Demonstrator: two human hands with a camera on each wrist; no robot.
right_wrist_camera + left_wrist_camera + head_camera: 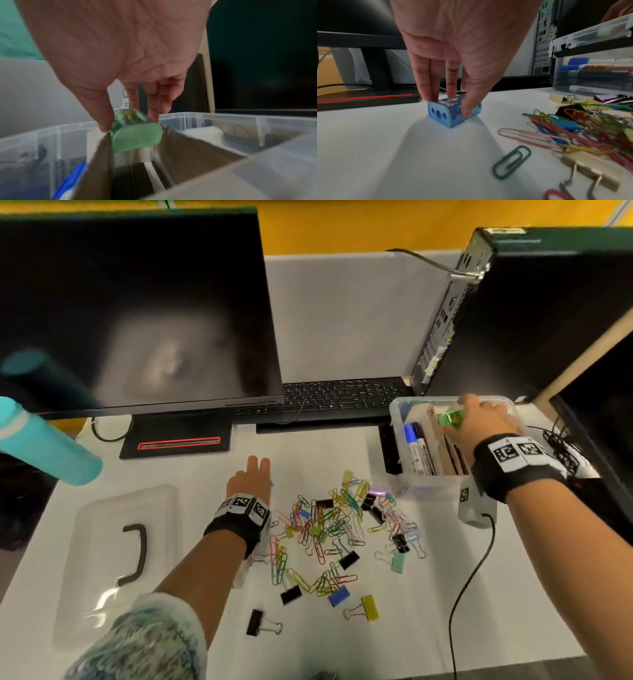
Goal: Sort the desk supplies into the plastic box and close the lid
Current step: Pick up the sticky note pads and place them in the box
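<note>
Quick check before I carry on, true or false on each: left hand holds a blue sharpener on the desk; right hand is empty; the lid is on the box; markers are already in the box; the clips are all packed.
1. The left hand holds the blue sharpener on the desk. True.
2. The right hand is empty. False: it holds a green sharpener over the box.
3. The lid is on the box. False: it lies on the desk.
4. Markers are in the box. True.
5. The clips are all packed. False: they lie on the desk.

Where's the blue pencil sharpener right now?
On the white desk, pinched by the left hand: blue sharpener, before the monitor stand, left of the clip pile.
</note>
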